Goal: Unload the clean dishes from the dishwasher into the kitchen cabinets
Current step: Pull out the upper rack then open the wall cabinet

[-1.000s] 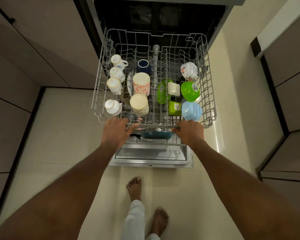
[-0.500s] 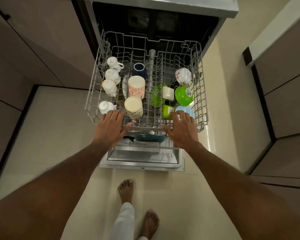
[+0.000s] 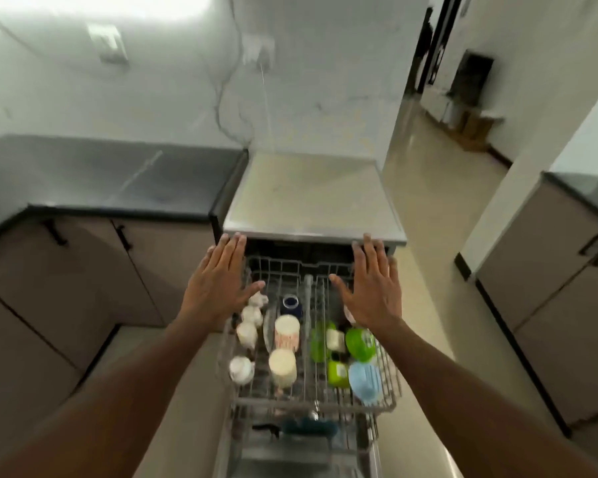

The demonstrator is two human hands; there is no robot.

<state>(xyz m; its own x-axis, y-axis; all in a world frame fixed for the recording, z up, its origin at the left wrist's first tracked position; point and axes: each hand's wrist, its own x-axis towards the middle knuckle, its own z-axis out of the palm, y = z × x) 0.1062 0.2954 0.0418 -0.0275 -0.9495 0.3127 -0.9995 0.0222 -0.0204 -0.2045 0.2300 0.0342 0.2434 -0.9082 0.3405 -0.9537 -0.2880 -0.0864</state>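
The dishwasher's upper wire rack [image 3: 311, 403] is pulled out in front of me. It holds small white cups [image 3: 247, 331] on the left, two cream mugs [image 3: 283, 365] and a dark blue cup [image 3: 290, 303] in the middle, green bowls [image 3: 359, 343] and a light blue bowl [image 3: 365, 381] on the right. My left hand [image 3: 218, 288] and my right hand [image 3: 373, 291] hover flat above the rack's back half, fingers spread, holding nothing. A teal pan [image 3: 308, 427] lies in the lower rack.
The dishwasher's pale top [image 3: 311, 194] stands just past my fingertips. A dark countertop [image 3: 111, 181] over brown cabinet doors [image 3: 94, 270] runs to the left. More brown cabinets [image 3: 560, 305] stand at the right. A corridor [image 3: 439, 174] opens at the back right.
Both hands let go of the rack's front rail, opened and rose over the rack toward the dishwasher top. The camera tilted up from the floor to the wall and counters.
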